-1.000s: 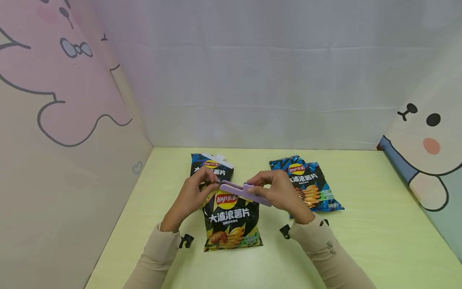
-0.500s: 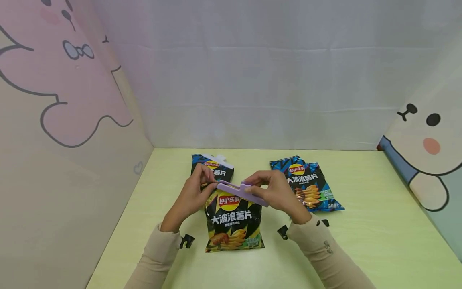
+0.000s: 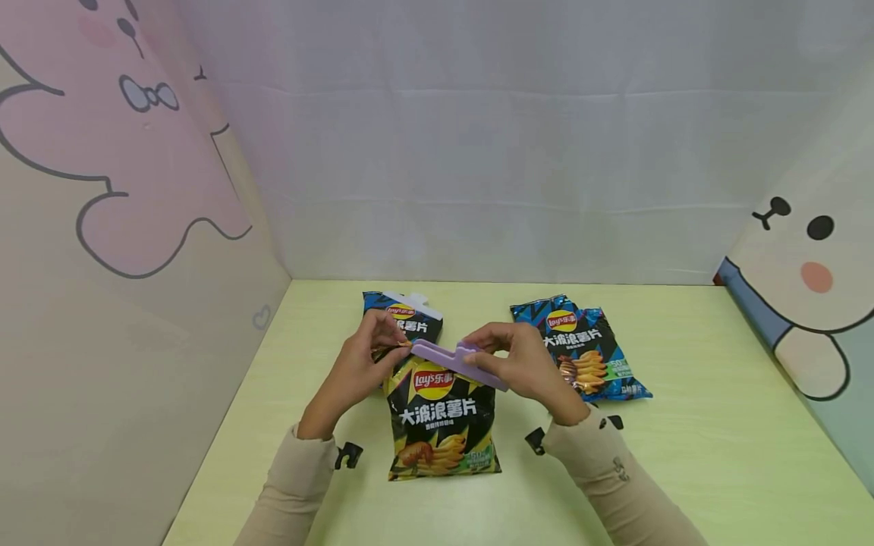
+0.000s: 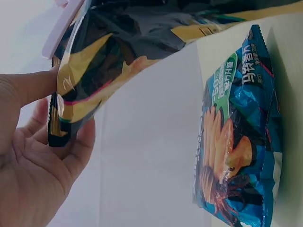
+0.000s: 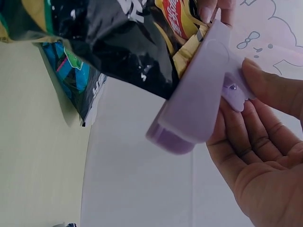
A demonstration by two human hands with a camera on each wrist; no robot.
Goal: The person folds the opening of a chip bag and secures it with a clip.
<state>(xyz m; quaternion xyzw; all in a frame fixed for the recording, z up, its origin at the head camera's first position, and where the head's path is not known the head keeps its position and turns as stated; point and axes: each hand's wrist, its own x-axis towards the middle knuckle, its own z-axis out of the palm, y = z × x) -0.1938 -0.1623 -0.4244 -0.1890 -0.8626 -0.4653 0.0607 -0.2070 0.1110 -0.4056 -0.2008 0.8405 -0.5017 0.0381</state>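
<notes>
Purple bag clip (image 3: 442,359) lies across the top of the black-and-yellow Lay's bag (image 3: 440,432) in front of you. Your right hand (image 3: 522,362) pinches the clip, your left hand (image 3: 362,364) the bag's top-left corner. Likely sealing; next probably wants corner tucked, clip squeezed.

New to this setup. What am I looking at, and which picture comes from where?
There's no robot here: these are a person's two bare hands. The wide picture comes from a head-worn camera looking forward and down; the two close-ups come from cameras on the left and right wrists. The left hand pinches a top corner of a yellow-and-black chip bag. The right hand holds a purple clip across the bag's top edge. Behind, on the pale table, lie a blue chip bag with a white clip and, farther right, blue chip packaging.
</notes>
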